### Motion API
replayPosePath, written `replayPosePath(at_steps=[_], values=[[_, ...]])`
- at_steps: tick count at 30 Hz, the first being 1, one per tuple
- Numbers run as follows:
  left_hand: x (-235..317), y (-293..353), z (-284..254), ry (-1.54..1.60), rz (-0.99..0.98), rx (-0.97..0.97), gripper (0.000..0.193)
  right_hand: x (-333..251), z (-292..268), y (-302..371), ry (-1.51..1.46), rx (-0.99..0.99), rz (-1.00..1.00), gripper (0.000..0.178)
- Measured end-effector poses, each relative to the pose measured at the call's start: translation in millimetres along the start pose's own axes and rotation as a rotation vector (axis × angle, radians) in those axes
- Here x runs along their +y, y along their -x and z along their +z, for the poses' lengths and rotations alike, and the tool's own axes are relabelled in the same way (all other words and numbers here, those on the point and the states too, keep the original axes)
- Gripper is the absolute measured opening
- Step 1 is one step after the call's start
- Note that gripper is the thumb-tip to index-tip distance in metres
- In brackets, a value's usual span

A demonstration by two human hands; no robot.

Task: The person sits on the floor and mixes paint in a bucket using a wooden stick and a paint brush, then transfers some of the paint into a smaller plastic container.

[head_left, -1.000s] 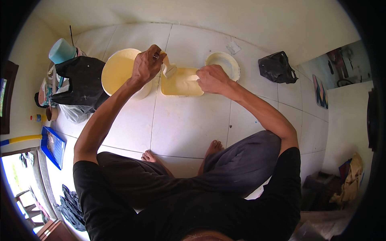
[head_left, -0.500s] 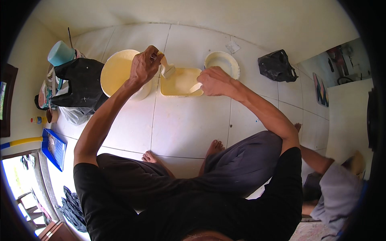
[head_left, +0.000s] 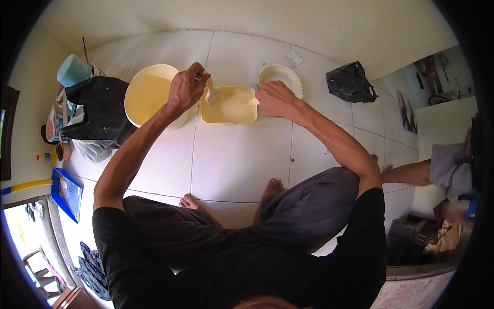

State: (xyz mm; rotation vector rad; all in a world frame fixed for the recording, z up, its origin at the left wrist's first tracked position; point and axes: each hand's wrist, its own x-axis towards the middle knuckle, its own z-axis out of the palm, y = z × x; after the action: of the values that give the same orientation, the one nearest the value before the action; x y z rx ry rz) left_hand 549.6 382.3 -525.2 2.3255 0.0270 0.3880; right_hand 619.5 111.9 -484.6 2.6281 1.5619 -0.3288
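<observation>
My left hand (head_left: 186, 88) is closed around the handle of a paintbrush (head_left: 213, 96), its pale bristles tilted over the left side of a shallow rectangular tray (head_left: 230, 121). Cream-yellow paint coats the inside of that tray. At its right edge my right hand (head_left: 278, 98) pinches a small pale flat piece (head_left: 253, 102); its kind is not clear, and the fingers hide the rest. Left of the tray, partly behind my left hand and wrist, stands a large round bucket (head_left: 149, 95) with cream-yellow paint inside.
A round whitish basin (head_left: 296, 82) sits behind my right hand. Black plastic bags (head_left: 98, 108) lie left of the bucket, beside a light-blue pail (head_left: 73, 70). Another black bag (head_left: 351, 82) rests farther right. A blue dustpan (head_left: 67, 194) is at left; another person's leg (head_left: 409, 175) shows at right.
The pale piece in my right hand has lifted slightly and now points less downward. My left hand with the brush is nearly still. The other person has moved from lower right up the right side.
</observation>
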Motion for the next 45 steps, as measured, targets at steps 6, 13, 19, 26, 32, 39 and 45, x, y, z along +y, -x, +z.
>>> replayPosePath(at_steps=[6,13,19,26,32,39,45], values=[[0,-5,5,-0.005,0.047,0.021,0.022,-10,14,9,-0.160,0.011,-0.043,0.017],[1,-8,3,-0.007,-0.005,0.030,0.023,-7,37,-7,-0.182,0.201,0.027,0.021],[-2,-8,-6,-0.039,-0.057,0.010,0.021,-17,53,-9,-0.298,0.296,-0.135,0.021],[0,-8,-6,0.005,-0.073,0.013,0.024,7,25,1,-0.274,0.130,-0.003,0.016],[-3,-7,4,0.003,-0.064,0.009,0.023,15,38,-1,-0.217,0.295,-0.032,0.020],[1,-7,4,0.080,-0.048,0.011,0.023,25,4,21,-0.228,0.255,-0.019,0.018],[3,-7,2,0.091,-0.009,0.032,0.021,23,-9,61,-0.239,0.269,0.119,0.016]])
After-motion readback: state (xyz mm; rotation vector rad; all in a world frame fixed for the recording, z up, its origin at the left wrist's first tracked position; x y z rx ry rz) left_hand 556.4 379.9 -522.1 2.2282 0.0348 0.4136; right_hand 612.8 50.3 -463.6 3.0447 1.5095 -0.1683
